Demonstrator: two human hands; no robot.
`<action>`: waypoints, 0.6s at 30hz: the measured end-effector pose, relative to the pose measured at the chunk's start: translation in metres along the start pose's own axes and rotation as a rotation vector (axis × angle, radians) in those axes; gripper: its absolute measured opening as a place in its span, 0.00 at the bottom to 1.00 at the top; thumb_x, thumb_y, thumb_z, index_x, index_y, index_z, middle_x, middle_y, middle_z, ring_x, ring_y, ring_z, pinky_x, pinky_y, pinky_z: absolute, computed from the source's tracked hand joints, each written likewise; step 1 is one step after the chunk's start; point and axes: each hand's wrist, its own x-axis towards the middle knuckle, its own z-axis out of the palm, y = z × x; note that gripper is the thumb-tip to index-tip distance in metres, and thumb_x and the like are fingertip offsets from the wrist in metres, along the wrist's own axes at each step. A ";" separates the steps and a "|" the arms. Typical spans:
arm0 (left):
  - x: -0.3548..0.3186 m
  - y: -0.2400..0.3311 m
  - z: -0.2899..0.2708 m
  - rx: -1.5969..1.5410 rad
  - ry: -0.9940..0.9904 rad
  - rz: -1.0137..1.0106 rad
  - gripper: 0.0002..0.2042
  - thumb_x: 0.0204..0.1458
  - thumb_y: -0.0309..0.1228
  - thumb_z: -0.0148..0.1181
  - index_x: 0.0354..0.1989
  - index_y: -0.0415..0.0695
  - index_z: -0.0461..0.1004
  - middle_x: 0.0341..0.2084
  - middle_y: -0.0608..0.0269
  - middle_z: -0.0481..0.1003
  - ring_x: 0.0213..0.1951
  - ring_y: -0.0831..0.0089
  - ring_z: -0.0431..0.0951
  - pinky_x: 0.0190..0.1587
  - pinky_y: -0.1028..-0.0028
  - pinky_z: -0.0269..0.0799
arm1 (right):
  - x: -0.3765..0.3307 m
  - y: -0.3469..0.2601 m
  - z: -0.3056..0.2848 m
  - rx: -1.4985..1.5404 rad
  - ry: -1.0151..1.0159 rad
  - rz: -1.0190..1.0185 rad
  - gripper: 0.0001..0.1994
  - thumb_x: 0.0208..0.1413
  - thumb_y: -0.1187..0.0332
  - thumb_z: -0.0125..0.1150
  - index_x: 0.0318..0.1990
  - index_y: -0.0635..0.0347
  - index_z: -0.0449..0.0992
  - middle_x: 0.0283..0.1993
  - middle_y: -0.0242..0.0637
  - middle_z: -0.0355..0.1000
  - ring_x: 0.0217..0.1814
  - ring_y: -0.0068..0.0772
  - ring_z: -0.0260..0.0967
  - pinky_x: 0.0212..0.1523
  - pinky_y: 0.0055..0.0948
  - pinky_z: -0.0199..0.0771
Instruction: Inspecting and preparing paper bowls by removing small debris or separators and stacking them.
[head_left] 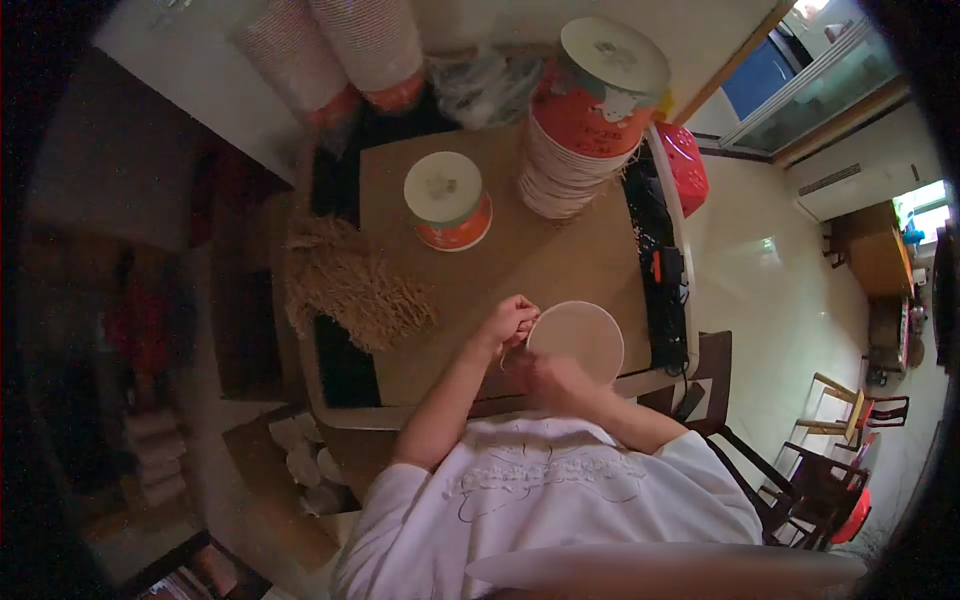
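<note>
A white paper bucket (580, 340) is tilted at the table's near edge, its round opening facing me. Just at its left rim, my left hand (512, 322) is closed in a pinch; what sits between the fingertips is too small to make out. My right hand (548, 380) overlaps the bucket's lower left side, its fingers smeared by motion. A thin cord-like loop (503, 358) shows between the two hands. To the left lies a heap of brown twisted cords (360, 285). Beyond the hands, an orange and white paper bucket (460, 236) stands upside down.
A tall stack of nested orange buckets (570, 170) stands at the back right. Two more stacks (370, 50) rise at the back left, near clear plastic bags (487, 88). A red plastic box (682, 165) and a black power strip (670, 268) line the right edge. Chairs (825, 480) stand farther right.
</note>
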 end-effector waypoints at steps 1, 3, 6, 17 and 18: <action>0.000 -0.001 -0.001 -0.003 0.005 0.003 0.04 0.51 0.28 0.48 0.28 0.40 0.64 0.18 0.65 0.67 0.14 0.81 0.60 0.15 0.79 0.57 | 0.006 0.007 -0.019 0.205 0.156 0.090 0.06 0.42 0.73 0.55 0.30 0.60 0.70 0.25 0.39 0.65 0.28 0.39 0.67 0.26 0.36 0.67; 0.001 0.000 0.005 0.161 0.068 0.176 0.05 0.51 0.27 0.49 0.26 0.40 0.65 0.20 0.66 0.68 0.18 0.81 0.64 0.20 0.79 0.61 | 0.025 0.036 -0.045 0.247 0.428 0.140 0.06 0.43 0.70 0.55 0.30 0.59 0.71 0.25 0.39 0.67 0.27 0.37 0.68 0.25 0.34 0.67; 0.032 -0.035 -0.017 0.212 0.073 0.471 0.04 0.50 0.26 0.50 0.26 0.40 0.65 0.20 0.66 0.68 0.23 0.82 0.66 0.24 0.79 0.63 | 0.050 0.078 -0.039 0.220 0.365 0.204 0.07 0.44 0.67 0.56 0.29 0.59 0.72 0.24 0.40 0.70 0.25 0.37 0.68 0.25 0.31 0.67; 0.028 -0.036 0.000 0.517 0.249 0.587 0.00 0.47 0.22 0.50 0.27 0.39 0.66 0.21 0.65 0.69 0.24 0.80 0.68 0.27 0.78 0.66 | 0.045 0.155 0.017 1.150 -0.069 0.222 0.10 0.40 0.63 0.60 0.26 0.62 0.75 0.22 0.36 0.71 0.25 0.20 0.66 0.28 0.24 0.65; 0.030 -0.043 -0.008 0.479 0.247 0.595 0.01 0.47 0.22 0.50 0.28 0.39 0.66 0.21 0.65 0.69 0.24 0.80 0.68 0.27 0.78 0.66 | 0.043 0.133 0.005 1.348 -0.030 0.294 0.10 0.42 0.64 0.60 0.27 0.62 0.75 0.21 0.34 0.70 0.25 0.19 0.64 0.28 0.23 0.64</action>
